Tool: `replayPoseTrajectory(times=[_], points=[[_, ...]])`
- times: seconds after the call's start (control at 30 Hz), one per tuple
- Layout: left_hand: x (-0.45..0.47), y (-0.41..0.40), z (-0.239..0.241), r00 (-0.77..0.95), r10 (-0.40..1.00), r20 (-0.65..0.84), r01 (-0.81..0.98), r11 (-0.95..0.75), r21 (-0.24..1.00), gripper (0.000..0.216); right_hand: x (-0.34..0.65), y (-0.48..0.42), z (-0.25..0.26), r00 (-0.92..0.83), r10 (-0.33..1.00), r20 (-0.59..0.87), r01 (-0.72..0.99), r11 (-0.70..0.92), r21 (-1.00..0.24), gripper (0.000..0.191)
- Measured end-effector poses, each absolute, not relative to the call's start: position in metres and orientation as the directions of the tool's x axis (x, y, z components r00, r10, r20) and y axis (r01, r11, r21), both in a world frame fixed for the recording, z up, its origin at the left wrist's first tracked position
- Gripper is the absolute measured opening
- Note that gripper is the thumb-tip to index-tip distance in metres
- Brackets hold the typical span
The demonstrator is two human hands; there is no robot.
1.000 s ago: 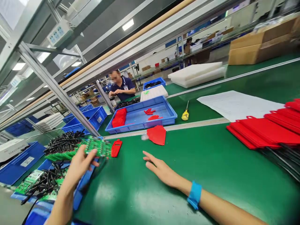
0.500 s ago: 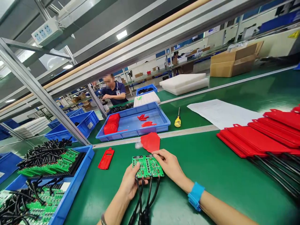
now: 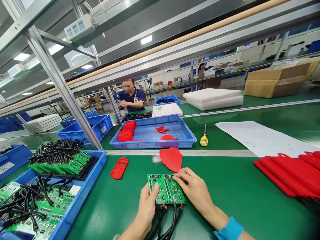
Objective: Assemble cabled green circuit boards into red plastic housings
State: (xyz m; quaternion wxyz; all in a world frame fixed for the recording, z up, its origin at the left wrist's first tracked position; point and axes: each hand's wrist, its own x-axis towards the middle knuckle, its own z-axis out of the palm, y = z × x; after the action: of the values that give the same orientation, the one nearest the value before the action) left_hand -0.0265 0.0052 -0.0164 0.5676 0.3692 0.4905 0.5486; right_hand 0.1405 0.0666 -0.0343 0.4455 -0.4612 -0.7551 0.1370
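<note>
A green circuit board point(image 3: 166, 190) in two side-by-side halves, each with a small black display along its far edge, is in my left hand point(image 3: 148, 203). My left thumb lies on its face and the fingers are underneath, mostly hidden. With thumb and forefinger closed together, my right hand point(image 3: 193, 186) grips the board's far right corner, beside the right display. Black cables point(image 3: 172, 221) hang from the near edge. Just beyond the board lie a stack of red sheets point(image 3: 172, 159) and a crumpled clear scrap point(image 3: 156, 158). A red plastic case point(image 3: 119, 168) rests to the left.
A blue bin point(image 3: 85, 186) of cabled boards stands at the left. Ahead, a shallow blue tray point(image 3: 160, 144) holds red parts; a yellow screwdriver point(image 3: 204, 140) and paper point(image 3: 250, 133) lie right of it. Red cases point(image 3: 287, 171) are stacked at right. A co-worker point(image 3: 132, 98) is across the bench.
My view has shifted, so the bench and the things on it sit further right or lower. Both hands keep their hold on the circuit board, with the right fingers still at its far right corner.
</note>
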Motion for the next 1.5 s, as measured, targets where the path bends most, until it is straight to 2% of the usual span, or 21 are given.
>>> replayPoseTrajectory(times=[0.23,0.4,0.6,0.73,0.8,0.93,1.13,1.27,1.5], points=[[-0.028,0.003,-0.018,-0.078,0.996,-0.037,-0.143,0.025,0.989,0.040,0.138,0.065,-0.032,-0.128,0.849,0.512,0.509,0.499,-0.701,0.031],[-0.034,0.001,-0.018,-0.054,0.998,0.018,0.003,-0.017,1.000,0.041,0.141,0.071,-0.031,-0.122,0.895,0.429,0.468,0.433,-0.770,0.028],[-0.037,0.000,-0.017,-0.045,0.991,0.125,0.231,-0.112,0.966,0.036,0.142,0.067,-0.029,-0.169,0.894,0.415,0.515,0.439,-0.736,0.024],[-0.045,0.009,-0.021,-0.104,0.988,0.113,0.274,-0.081,0.958,0.034,0.136,0.053,-0.016,-0.283,0.871,0.401,0.510,0.491,-0.706,0.024],[-0.051,0.015,-0.023,-0.148,0.984,0.101,0.242,-0.063,0.968,0.034,0.133,0.056,-0.006,-0.346,0.851,0.394,0.551,0.525,-0.649,0.025],[-0.058,0.023,-0.026,-0.192,0.981,0.040,0.120,-0.017,0.993,0.036,0.117,0.097,0.008,-0.395,0.830,0.394,0.701,0.549,-0.455,0.021],[-0.056,0.024,-0.030,-0.183,0.983,-0.006,0.019,0.010,1.000,0.037,0.074,0.158,-0.002,-0.402,0.824,0.400,0.800,0.528,-0.284,0.018],[-0.056,0.026,-0.034,-0.181,0.984,-0.009,0.003,0.010,1.000,0.038,0.066,0.165,-0.014,-0.414,0.824,0.387,0.825,0.519,-0.223,0.022],[-0.056,0.026,-0.031,-0.163,0.986,0.024,0.070,-0.012,0.997,0.041,0.097,0.172,-0.028,-0.443,0.832,0.333,0.832,0.520,-0.192,0.037]])
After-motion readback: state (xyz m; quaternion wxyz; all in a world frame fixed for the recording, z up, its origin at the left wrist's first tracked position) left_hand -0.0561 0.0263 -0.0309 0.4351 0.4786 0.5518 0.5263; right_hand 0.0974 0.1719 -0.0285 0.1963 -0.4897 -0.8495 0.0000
